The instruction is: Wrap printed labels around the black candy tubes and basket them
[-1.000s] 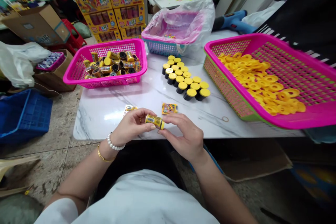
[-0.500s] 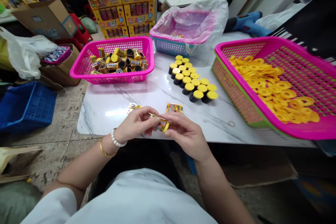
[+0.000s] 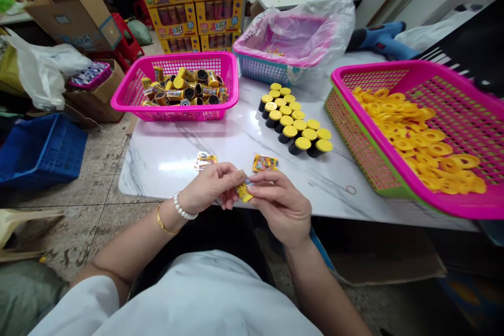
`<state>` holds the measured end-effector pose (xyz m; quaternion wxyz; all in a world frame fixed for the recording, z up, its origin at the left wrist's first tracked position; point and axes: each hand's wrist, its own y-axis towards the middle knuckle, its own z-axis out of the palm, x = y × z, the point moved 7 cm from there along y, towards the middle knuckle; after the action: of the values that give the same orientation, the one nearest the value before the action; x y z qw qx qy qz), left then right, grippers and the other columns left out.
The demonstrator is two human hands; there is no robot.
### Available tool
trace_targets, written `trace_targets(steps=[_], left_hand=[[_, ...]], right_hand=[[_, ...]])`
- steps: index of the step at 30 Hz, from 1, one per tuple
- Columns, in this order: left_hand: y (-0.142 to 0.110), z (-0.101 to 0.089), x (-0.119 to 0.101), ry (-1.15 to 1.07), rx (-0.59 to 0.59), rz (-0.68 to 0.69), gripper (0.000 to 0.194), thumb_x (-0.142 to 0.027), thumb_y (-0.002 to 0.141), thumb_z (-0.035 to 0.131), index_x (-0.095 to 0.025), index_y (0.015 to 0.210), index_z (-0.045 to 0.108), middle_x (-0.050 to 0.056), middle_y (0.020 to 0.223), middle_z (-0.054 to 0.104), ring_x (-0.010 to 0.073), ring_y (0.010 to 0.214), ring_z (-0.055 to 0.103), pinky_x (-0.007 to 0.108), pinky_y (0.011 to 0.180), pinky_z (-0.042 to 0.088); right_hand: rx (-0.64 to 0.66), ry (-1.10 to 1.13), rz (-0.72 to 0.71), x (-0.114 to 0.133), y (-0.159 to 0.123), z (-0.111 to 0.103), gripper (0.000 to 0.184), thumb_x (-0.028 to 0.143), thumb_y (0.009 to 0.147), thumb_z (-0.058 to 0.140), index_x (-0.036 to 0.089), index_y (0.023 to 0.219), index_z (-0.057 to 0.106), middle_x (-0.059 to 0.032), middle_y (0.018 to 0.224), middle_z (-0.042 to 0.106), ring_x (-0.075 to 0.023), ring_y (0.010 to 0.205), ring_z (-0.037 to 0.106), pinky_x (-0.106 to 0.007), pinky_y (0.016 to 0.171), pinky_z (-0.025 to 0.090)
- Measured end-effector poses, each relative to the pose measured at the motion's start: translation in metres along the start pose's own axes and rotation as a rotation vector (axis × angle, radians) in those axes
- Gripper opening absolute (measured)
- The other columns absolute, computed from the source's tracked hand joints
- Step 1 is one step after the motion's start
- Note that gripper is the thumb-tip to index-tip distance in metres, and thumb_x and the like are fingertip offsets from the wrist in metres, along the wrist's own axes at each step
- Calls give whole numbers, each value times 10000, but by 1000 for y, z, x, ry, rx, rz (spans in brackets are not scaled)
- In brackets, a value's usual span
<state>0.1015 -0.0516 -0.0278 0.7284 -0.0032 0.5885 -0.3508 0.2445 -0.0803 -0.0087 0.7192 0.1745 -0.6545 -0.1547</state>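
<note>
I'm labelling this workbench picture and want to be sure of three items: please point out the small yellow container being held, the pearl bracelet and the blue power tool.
Small yellow container [image 3: 244, 193]: head view, its yellow side.
Pearl bracelet [image 3: 180, 211]: head view, beads.
Blue power tool [image 3: 382, 40]: head view, blue body.

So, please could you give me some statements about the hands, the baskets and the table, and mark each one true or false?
1. The left hand and right hand both touch the small yellow item. True.
2. The yellow rings are in the left pink basket. False: they are in the right pink basket.
3. The black containers with yellow caps stand on the table. True.
4. The pearl bracelet is on the right arm. False: it is on the left.
</note>
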Motion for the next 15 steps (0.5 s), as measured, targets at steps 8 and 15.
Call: trace_targets(steps=[8,15], left_hand=[[-1,-5,2,75,3,0,554,-658,708,776,-162,832,561,-42,486,565,61,329,454,136,315,326],[2,-4,-1,31,-4,-37,612,-708,664,777,-150,801,567,-32,479,567,56,312,445,128,304,308]], right_hand=[[61,-19,-42,2,4,5,210,169,841,764,297,1008,776,-29,935,648,-163,862,644,-287,713,564],[80,-147,-123,10,6,6,299,122,858,738,337,1060,786,-40,1039,657,-180,977,671,-323,831,590]])
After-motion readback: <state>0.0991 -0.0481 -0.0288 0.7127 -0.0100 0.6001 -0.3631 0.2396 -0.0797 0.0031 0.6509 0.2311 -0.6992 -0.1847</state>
